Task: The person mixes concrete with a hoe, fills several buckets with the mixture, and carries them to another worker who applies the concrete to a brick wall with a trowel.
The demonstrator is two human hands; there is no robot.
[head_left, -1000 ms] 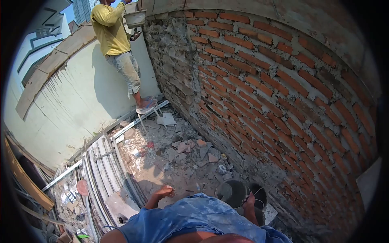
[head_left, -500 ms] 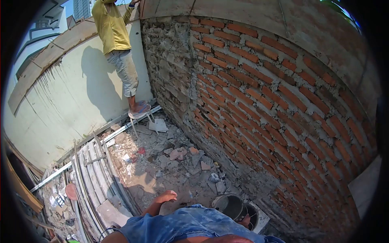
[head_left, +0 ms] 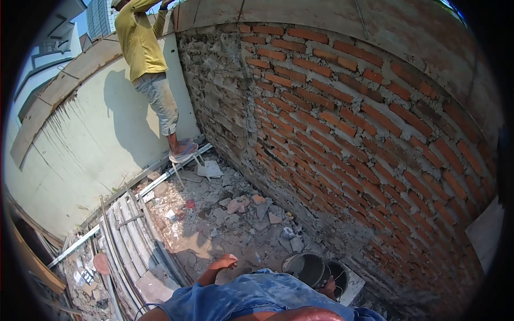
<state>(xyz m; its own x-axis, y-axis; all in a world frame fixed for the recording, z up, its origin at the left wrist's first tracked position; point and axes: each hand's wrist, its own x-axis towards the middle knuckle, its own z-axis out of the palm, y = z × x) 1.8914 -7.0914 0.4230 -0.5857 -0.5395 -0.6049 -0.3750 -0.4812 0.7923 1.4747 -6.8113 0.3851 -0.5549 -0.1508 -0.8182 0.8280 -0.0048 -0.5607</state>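
Observation:
My left hand [head_left: 224, 261] hangs in front of the blue cloth [head_left: 251, 291] I wear, fingers loosely bent and nothing in them. Bare ground lies beneath it. On the other side, my right hand [head_left: 329, 288] is at the rim of a black bucket [head_left: 340, 274], fingers curled at its thin handle; the cloth partly hides this hand. Touching that bucket on its left is a dark grey bucket [head_left: 306, 268], its inside facing up.
A person in a yellow shirt [head_left: 143, 45] stands on a small stool [head_left: 184, 155] in the corner. A brick wall [head_left: 342, 117] rises on the right. Rubble [head_left: 238, 204] covers the ground, and long grey strips [head_left: 126, 227] lie at the left.
My view has shifted slightly, moving the wall leftward and the strips lower in view. My left hand has swung slightly forward and right. My right hand stays at the bucket.

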